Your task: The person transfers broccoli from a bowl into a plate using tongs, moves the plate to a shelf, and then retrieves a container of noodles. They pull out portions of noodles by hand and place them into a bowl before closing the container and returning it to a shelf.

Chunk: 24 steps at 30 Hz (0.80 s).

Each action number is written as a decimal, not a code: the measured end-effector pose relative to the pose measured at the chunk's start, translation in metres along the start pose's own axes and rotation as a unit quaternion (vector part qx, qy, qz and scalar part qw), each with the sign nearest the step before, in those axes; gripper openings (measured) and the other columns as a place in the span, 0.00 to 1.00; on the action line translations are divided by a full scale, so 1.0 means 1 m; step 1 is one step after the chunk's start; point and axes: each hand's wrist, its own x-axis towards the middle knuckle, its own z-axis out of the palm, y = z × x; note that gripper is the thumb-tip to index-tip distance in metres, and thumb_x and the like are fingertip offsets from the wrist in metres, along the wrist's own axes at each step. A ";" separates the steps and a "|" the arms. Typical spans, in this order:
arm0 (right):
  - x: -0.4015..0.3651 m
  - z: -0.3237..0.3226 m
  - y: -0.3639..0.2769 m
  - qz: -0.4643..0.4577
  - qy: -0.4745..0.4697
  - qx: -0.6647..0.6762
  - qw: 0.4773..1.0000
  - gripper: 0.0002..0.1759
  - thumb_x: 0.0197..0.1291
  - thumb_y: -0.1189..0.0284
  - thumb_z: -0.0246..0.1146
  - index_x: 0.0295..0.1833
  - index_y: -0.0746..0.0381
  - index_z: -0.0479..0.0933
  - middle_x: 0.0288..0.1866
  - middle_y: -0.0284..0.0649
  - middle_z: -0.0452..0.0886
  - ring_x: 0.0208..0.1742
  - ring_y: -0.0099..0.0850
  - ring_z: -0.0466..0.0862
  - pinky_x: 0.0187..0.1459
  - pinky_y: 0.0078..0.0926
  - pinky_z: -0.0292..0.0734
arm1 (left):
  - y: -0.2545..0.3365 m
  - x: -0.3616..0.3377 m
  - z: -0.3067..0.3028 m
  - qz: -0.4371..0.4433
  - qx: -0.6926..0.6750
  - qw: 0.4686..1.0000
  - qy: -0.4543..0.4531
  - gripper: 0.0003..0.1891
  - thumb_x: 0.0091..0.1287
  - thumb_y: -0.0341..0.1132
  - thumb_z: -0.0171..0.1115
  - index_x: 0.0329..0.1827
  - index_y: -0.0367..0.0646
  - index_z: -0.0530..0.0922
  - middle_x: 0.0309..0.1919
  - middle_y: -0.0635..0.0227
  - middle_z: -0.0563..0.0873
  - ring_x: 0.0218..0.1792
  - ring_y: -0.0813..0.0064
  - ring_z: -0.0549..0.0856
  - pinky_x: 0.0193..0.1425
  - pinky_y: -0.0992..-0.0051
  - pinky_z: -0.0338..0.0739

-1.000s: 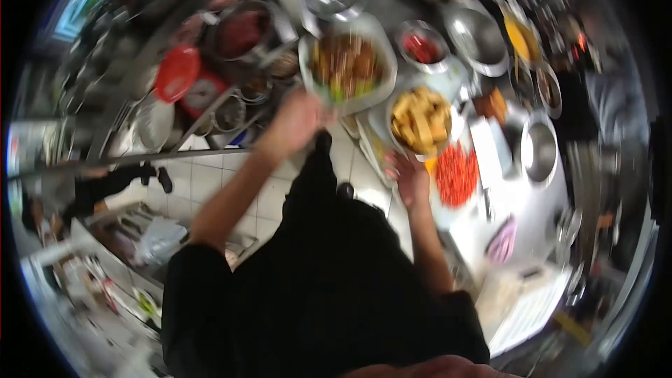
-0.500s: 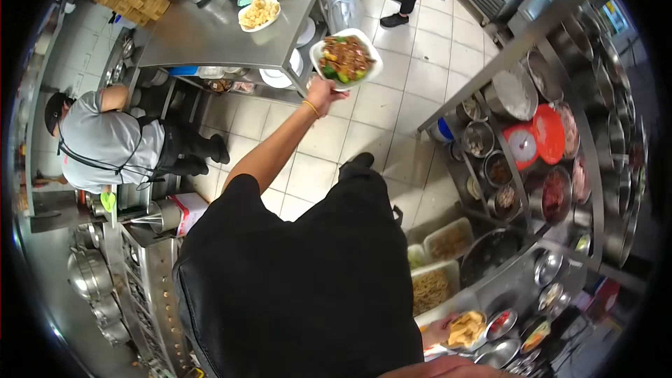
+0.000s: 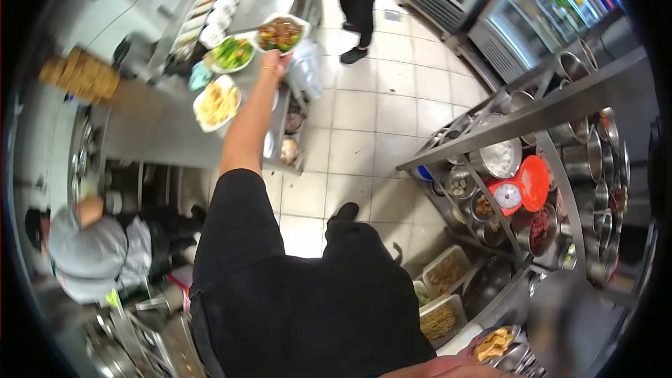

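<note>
My left hand [image 3: 274, 63], a yellow band at its wrist, grips the near edge of a white square dish [image 3: 304, 26] of stir-fried meat and broccoli. The dish is at the right edge of the steel table, overlapping a plate of greens [image 3: 232, 53] in this view. Nearer to me on that table stands a white dish of pale yellow fried food [image 3: 218, 103]. At the lower right, my right hand [image 3: 470, 351] is closed at the edge of a bowl of golden fried pieces [image 3: 495, 344]; its fingers are partly hidden.
A co-worker [image 3: 105, 252] bends over the counter at left; another person [image 3: 358, 10] stands ahead near glass-door fridges [image 3: 542, 17]. At right, a steel rack [image 3: 483, 136] holds pots and a red scale [image 3: 505, 196]. Food trays [image 3: 446, 271] sit low beside my right leg. Tiled floor [image 3: 350, 147] runs between.
My left hand has carried the meat dish forward and left, from over the floor to the table's edge. The view has shifted, and the person ahead now stands with an arm in sight.
</note>
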 end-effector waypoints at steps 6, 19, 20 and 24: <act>-0.024 -0.021 -0.035 0.334 0.044 0.407 0.849 0.13 0.62 0.75 0.54 0.52 0.68 0.72 0.48 0.47 0.77 0.52 0.33 0.75 0.54 0.27 0.70 | -0.012 0.207 -0.060 0.095 0.240 0.958 -0.123 0.22 0.61 0.29 0.51 0.57 0.29 0.64 0.53 0.50 0.72 0.50 0.55 0.75 0.56 0.56 0.74; 0.005 -0.118 -0.025 0.558 0.256 0.513 0.600 0.28 0.51 0.85 0.45 0.61 0.71 0.56 0.56 0.54 0.68 0.51 0.50 0.76 0.51 0.43 0.79 | 0.026 0.156 -0.014 0.026 0.088 0.994 -0.063 0.24 0.64 0.36 0.51 0.58 0.28 0.64 0.55 0.48 0.71 0.54 0.57 0.73 0.62 0.60 0.68; 0.023 -0.119 -0.020 0.582 0.266 0.498 0.586 0.27 0.51 0.85 0.47 0.60 0.72 0.58 0.56 0.55 0.67 0.53 0.49 0.74 0.50 0.42 0.79 | 0.012 0.144 -0.010 0.000 0.078 0.991 -0.112 0.24 0.64 0.36 0.51 0.59 0.28 0.64 0.55 0.48 0.71 0.55 0.57 0.73 0.63 0.60 0.67; 0.076 -0.084 0.084 0.476 0.243 0.578 0.617 0.26 0.51 0.85 0.47 0.59 0.76 0.57 0.56 0.59 0.66 0.52 0.50 0.75 0.53 0.42 0.77 | -0.062 0.035 0.011 -0.174 0.139 0.961 -0.162 0.21 0.68 0.38 0.45 0.57 0.29 0.66 0.55 0.46 0.72 0.56 0.58 0.73 0.63 0.61 0.65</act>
